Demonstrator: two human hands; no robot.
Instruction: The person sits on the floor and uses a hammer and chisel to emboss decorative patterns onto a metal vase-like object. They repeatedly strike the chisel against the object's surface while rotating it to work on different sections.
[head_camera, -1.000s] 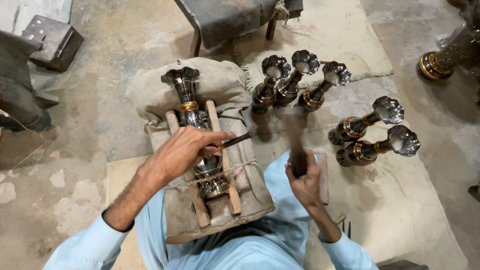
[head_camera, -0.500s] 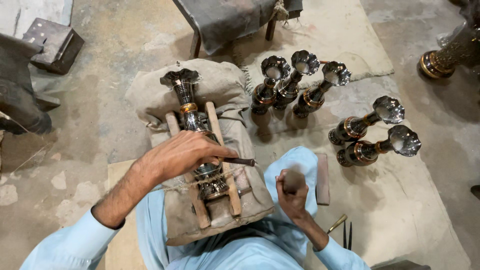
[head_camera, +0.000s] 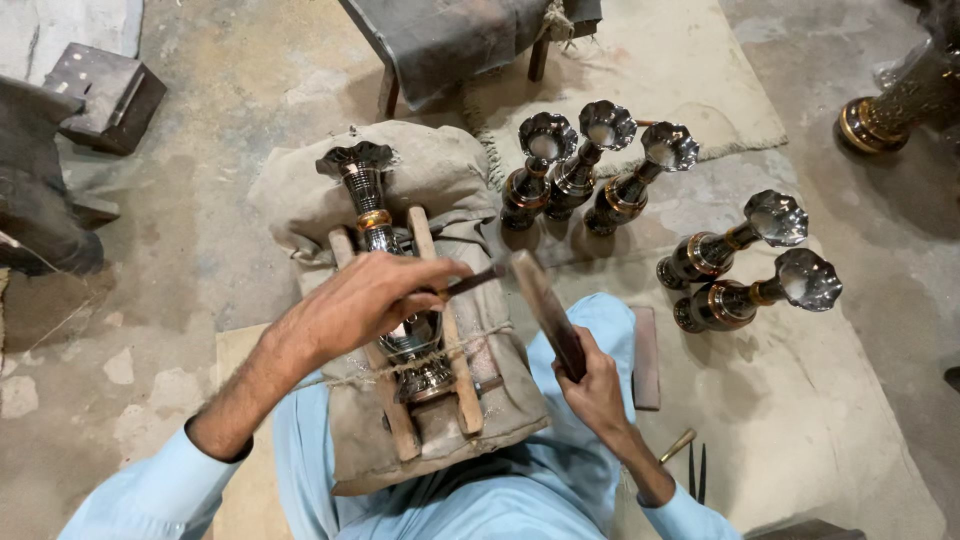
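Left hand (head_camera: 365, 300) pinching a chisel (head_camera: 472, 282), probably on the clamped brass vase (head_camera: 385, 265); right hand (head_camera: 592, 385) gripping wooden mallet (head_camera: 545, 310). Risk: off-centre strike, chisel skidding, surface marred.

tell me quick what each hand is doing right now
Left hand: closed on a thin metal chisel, over the clamped vase.
Right hand: closed on a wooden mallet.

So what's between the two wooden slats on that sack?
In the head view, a metal vase lies between the slats, tied down with twine. The left hand covers its middle.
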